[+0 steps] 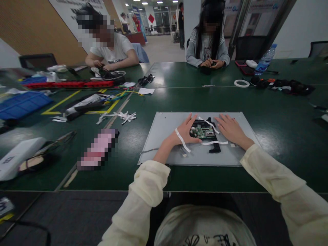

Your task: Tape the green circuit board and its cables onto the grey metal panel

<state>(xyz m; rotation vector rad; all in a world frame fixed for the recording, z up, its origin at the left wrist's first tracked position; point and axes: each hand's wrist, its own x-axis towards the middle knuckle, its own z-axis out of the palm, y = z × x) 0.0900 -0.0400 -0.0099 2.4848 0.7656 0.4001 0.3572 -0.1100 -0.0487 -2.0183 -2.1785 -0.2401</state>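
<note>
A flat grey panel [164, 126] lies on the table in front of me. On it sits a green circuit board [203, 132] in a black frame, with a black bracket [215, 147] at its right side. My left hand [185, 132] is open at the board's left edge, thumb and fingers apart. One white strip [182, 140] lies across the back of that hand. To the right of the board, my right hand [232, 130] rests open on the panel, fingers stretched forward. Two more white strips [214, 143] lie over the board's upper right and along its near side.
A phone [98, 150] and a pile of white strips [127, 117] lie to the left. Beyond are a blue basket [24, 104], a white ring [241, 83] and a water bottle [266, 59]. Two people sit across the table, hands on small items.
</note>
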